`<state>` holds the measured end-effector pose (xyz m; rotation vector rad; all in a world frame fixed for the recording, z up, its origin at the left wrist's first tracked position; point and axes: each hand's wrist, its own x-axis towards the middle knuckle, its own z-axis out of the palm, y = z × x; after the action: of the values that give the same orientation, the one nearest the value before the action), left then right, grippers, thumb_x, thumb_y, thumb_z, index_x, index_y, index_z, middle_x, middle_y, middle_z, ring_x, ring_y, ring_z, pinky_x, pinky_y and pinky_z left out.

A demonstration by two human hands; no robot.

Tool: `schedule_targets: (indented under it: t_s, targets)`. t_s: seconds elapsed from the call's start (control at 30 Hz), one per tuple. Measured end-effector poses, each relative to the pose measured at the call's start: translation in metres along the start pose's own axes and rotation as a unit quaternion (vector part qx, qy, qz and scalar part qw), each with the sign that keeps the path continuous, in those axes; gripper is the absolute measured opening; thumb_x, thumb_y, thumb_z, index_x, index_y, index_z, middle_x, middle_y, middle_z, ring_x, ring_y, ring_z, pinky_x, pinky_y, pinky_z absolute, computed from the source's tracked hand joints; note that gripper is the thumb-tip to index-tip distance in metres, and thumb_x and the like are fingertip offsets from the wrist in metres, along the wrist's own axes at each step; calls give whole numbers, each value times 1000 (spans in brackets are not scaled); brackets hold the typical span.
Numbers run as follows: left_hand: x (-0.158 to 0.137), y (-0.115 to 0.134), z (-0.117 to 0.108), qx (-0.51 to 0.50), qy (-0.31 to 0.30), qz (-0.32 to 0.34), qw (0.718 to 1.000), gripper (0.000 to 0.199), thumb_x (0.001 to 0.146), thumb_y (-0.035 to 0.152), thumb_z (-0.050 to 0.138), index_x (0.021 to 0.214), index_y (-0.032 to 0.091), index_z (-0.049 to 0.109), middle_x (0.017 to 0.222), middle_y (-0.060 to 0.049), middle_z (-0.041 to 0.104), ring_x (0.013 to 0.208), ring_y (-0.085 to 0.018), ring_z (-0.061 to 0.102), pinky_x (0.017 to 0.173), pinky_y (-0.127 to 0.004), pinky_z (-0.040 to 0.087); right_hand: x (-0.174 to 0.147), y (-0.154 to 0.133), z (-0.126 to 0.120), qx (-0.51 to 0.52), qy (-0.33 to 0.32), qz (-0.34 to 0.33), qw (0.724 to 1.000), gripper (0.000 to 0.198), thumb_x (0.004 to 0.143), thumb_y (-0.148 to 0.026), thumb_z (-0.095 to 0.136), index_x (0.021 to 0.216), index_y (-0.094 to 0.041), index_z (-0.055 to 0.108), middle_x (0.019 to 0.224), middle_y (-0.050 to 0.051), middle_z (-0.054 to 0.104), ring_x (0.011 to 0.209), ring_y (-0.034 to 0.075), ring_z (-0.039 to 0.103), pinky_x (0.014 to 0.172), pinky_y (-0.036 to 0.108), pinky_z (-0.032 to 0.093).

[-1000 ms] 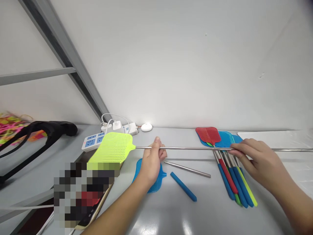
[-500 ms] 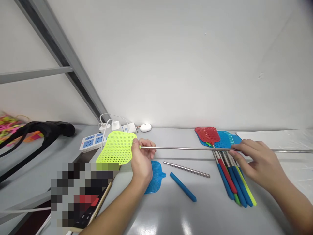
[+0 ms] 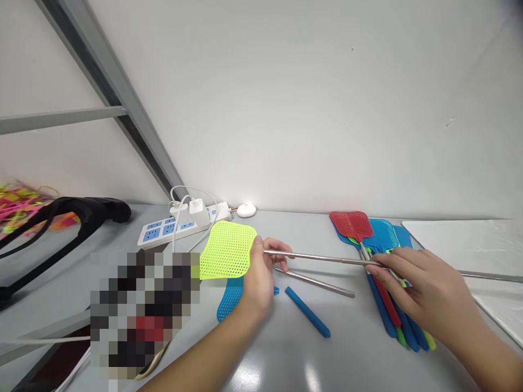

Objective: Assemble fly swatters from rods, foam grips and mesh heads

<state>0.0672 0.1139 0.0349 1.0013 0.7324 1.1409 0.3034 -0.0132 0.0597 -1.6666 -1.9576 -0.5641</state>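
My left hand (image 3: pixel 259 283) is closed round the neck of a yellow-green fly swatter (image 3: pixel 226 250), its thumb by the lower edge of the perforated head. From there a thin telescopic metal rod (image 3: pixel 318 257) runs right into my right hand (image 3: pixel 429 283), whose fingers and thumb pinch it. More of the rod sticks out beyond the right hand. Partly hidden under my left hand lies a blue swatter head (image 3: pixel 229 305). A loose metal rod (image 3: pixel 322 283) and a blue handle sleeve (image 3: pixel 307 312) rest on the table between my hands.
Assembled swatters with red (image 3: pixel 351 224) and blue heads lie piled by my right hand. At the back left are a power strip (image 3: pixel 163 231) with plugs and a white rounded device (image 3: pixel 246 210). A black frame (image 3: pixel 73 218) and colourful strings stand far left. A white sheet (image 3: pixel 490 245) lies right.
The rod between my hands has become shorter as its sections slid together. My left hand and the yellow-green swatter have moved right, toward my right hand.
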Motion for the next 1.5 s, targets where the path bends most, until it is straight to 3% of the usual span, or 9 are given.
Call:
schedule_targets:
  t_s: [0.13,0.27,0.43,0.7,0.9,1.0,1.1,1.27,1.5]
  targets:
    - [11,10,-5,-52,106,47,992,42,94,42,41,65,18,59,66,-3,62,53,-13,50,55,-26,40,-2,17,0,39,-68,17,997,20,96,-38,54,97,-22,66,77,2,63,68,17,54,67,32,41]
    - [32,24,-22,-84,204,90,971,45,96,45,34,66,19,56,66,-3,61,59,-13,54,48,-23,35,-2,33,-5,32,-79,42,995,25,97,-41,50,100,-23,66,78,2,63,67,17,55,63,31,40]
    - [43,31,-36,-97,236,104,961,49,95,44,30,64,18,56,65,-3,61,56,-12,54,47,-22,34,-2,38,-4,21,-61,21,998,23,96,-38,51,99,-22,67,74,2,60,63,17,53,59,30,38]
    - [36,27,-28,-111,254,78,958,45,92,35,32,59,17,57,60,-5,62,58,-13,56,47,-22,34,-7,30,-8,-66,23,-9,998,15,93,-27,57,100,-19,68,69,1,59,62,16,52,58,29,35]
    - [20,23,-11,-103,219,54,969,49,93,37,31,56,19,56,59,-5,61,60,-15,57,48,-24,35,-5,19,-5,-48,-6,-25,998,19,96,-32,53,101,-19,67,70,1,60,58,15,53,55,28,33]
    - [2,15,4,-84,152,28,984,53,95,41,30,58,19,60,61,-6,63,63,-18,58,60,-28,43,-5,4,2,1,-64,-45,997,21,99,-31,48,103,-19,65,75,2,62,60,15,55,55,28,32]
    - [-17,7,16,-48,92,24,994,59,98,43,24,61,19,64,65,-6,65,73,-19,60,78,-32,45,-4,-16,6,11,-65,-52,996,20,99,-30,47,103,-19,63,73,1,61,61,15,55,53,28,31]
    - [-44,0,31,-19,-42,-26,999,64,100,49,16,72,21,66,75,-5,66,80,-22,59,81,-36,43,-1,-49,10,52,-81,-46,994,21,101,-32,43,103,-21,61,65,-2,56,52,13,51,48,28,27]
    - [-41,-3,31,50,-50,-20,997,62,99,50,19,71,22,66,77,-7,65,80,-24,57,80,-38,42,3,-61,12,57,-88,-19,994,27,102,-34,39,98,-22,63,63,-2,57,52,12,55,47,26,28]
